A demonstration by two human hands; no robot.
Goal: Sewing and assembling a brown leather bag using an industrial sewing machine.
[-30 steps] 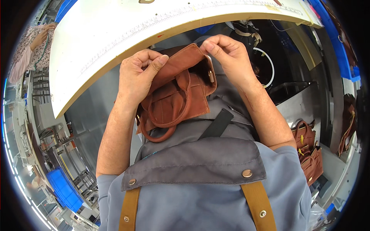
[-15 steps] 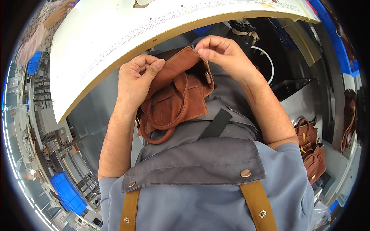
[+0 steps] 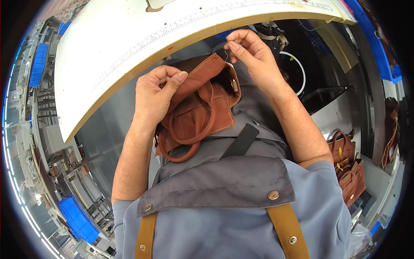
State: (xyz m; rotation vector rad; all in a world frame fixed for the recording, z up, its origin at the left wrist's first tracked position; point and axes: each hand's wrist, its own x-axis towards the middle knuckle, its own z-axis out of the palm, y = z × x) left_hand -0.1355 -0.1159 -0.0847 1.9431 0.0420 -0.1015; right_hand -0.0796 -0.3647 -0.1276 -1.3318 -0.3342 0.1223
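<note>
A brown leather handbag with two looped handles lies on my lap, below the table's edge. My left hand is closed, thumb against fingers, on the upper edge of the bag's flap. Just above the flap's far right corner, my right hand is pinched, apart from the leather. A thin thread runs between that corner and my right fingertips. At the bag's open right side a small metal fitting shows. The bag's inside is mostly hidden.
A white table with ruler markings curves across the front, its edge close beyond my hands. More brown handbags stand at my right. Blue bins are at the left. A white tube loops below the table.
My right hand has let go of the flap's corner and moved up and to the right, with the thread now showing. My left hand has barely shifted, still on the flap.
</note>
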